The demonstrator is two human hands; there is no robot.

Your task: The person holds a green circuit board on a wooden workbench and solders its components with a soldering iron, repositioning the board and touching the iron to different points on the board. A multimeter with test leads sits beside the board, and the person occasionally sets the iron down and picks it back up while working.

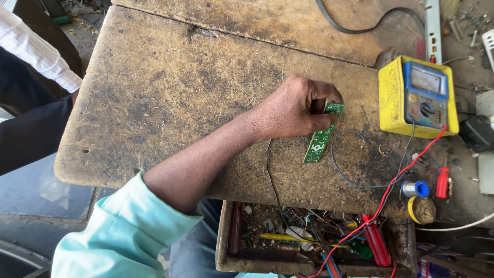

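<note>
— Worn wooden bench (170, 98) fills the view; what is gripped on it?

— A narrow green circuit board (320, 140) is pinched at its top end by the closed fingers of the left hand (293, 110), just beside a yellow multimeter (418, 97).

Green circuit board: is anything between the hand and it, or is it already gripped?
Nothing visible stands between them. The left hand already pinches the top end of the green circuit board, which lies on the wooden bench. A thin blue wire loops just beside the board's lower end, apart from the fingers.
</note>
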